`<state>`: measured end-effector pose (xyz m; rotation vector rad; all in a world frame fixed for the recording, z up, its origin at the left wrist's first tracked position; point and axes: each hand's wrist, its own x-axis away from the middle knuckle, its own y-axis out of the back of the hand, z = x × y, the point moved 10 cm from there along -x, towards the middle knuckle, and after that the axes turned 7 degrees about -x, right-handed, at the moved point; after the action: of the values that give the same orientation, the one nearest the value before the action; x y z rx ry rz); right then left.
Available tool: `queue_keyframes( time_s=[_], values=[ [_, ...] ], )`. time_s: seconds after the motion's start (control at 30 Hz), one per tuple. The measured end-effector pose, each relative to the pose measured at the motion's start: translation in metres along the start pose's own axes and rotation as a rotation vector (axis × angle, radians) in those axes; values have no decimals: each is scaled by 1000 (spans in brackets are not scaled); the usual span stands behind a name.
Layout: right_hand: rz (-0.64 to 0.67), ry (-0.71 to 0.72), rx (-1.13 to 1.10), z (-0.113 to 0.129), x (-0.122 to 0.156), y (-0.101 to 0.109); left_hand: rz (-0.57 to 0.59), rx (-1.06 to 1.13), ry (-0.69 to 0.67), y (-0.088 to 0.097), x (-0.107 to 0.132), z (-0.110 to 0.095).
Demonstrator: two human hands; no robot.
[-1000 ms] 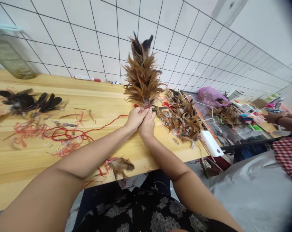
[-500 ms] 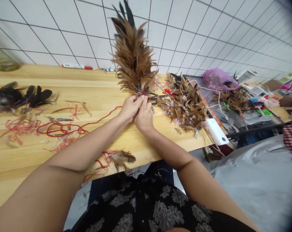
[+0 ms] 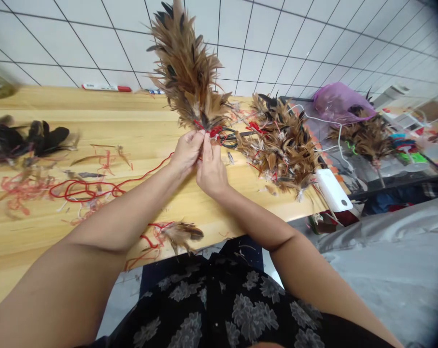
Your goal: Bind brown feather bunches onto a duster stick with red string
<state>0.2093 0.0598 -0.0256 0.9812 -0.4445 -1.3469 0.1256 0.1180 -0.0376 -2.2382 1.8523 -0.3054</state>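
Observation:
A brown and black feather duster [image 3: 188, 72] rises from my two hands, its feathers leaning toward the tiled wall. My left hand [image 3: 189, 151] is closed at its base, thumb and forefinger pinched together. Pressed close beside it, my right hand [image 3: 212, 166] is closed at the same spot, fingertips meeting the left ones. Red cord [image 3: 208, 130] shows around the base, just above the fingertips. From under my left hand a red cord [image 3: 146, 173] runs left to a loose coil on the table. The duster's handle is hidden by my hands. Dark-handled scissors [image 3: 229, 137] lie just right of the fingers.
Brown feather bundles [image 3: 280, 145] are heaped to the right, by a white box-shaped device [image 3: 333, 190] with a cable. Black feathers [image 3: 30, 140] lie at left. A small feather bunch [image 3: 182, 235] sits at the front edge. A marker [image 3: 106, 88] and a purple bag [image 3: 344, 101] are farther back.
The duster has tilted a little left and turned. More red cord shows at its base. Both hands stay pinched together; the whole view has shifted slightly.

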Motion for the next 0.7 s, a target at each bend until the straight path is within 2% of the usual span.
queue_keyframes(
  time_s=[0.27,0.4,0.47,0.57,0.7],
  values=[
    [-115,233,-126,15,10,26,-29,-70,94,0,2,-4],
    [-167,271,-302,15,15,36,10,-103,61,-2,0,-9],
    [-168,213,-438,3,10,37,-4,-83,37,-1,-1,-11],
    [-102,22,-750,-29,-6,29,-20,-19,30,-2,0,-12],
    [88,-263,-1162,-57,-20,10,145,-26,8,-20,5,-8]
  ],
)
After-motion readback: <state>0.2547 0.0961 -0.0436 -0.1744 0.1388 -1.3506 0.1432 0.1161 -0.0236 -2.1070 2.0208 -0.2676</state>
